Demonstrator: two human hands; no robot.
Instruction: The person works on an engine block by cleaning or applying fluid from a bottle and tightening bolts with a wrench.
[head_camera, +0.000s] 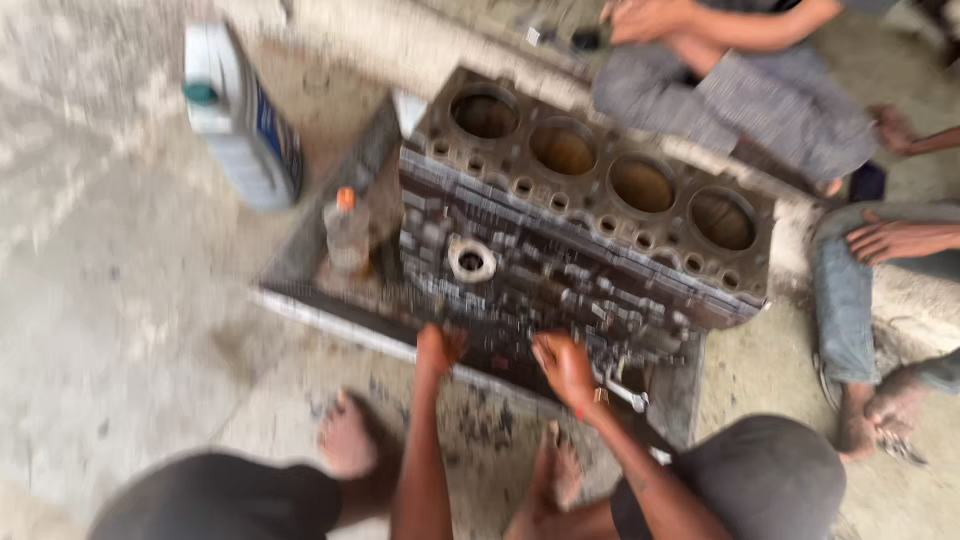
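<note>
**On a concrete floor, two hands at a four-cylinder engine block**

On a flat metal tray, a greasy grey four-bore engine block stands. The left hand presses against its lower side; blur hides its grip. The right hand, well apart, curls by a silver wrench. A small orange-capped bottle stands beside the block, a white-and-blue jug behind. Other people sit nearby.

An open-floor repair workshop: a bare four-cylinder engine block sits on stained concrete floor beside an oil jug.
</note>
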